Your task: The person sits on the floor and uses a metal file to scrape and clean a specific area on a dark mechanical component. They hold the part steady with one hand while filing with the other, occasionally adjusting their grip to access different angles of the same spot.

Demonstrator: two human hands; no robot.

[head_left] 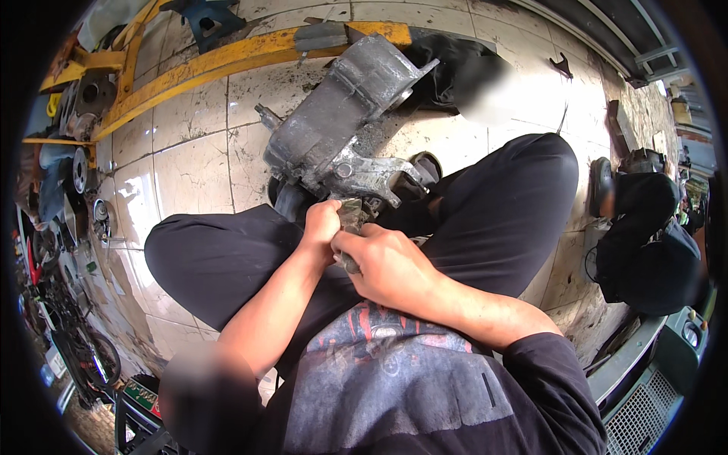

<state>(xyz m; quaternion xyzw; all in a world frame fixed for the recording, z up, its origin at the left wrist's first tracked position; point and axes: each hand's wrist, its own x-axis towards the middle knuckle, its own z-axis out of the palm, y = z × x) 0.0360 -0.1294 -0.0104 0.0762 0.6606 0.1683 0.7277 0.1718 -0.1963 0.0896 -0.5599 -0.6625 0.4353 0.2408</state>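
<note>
A grimy grey metal gearbox-like housing (326, 114) lies tilted on the floor between my bent legs. Its lighter cast bracket (371, 174), with an open forked end, points toward my right knee. Just below that bracket my left hand (323, 227) is closed at a dirty grey-brown piece (350, 214). My right hand (390, 265) wraps round the near end of this piece, close against the left hand. Fingers cover most of it, so its kind cannot be made out. Whether it is joined to the housing is hidden too.
Beyond the housing runs a yellow steel frame (220, 64), with a blue metal stand (203, 23) behind it. A black bundle (440, 68) lies at the housing's far right. Another person (644, 243) sits at the right, near a small dark forked part (561, 67). Assorted parts crowd the left.
</note>
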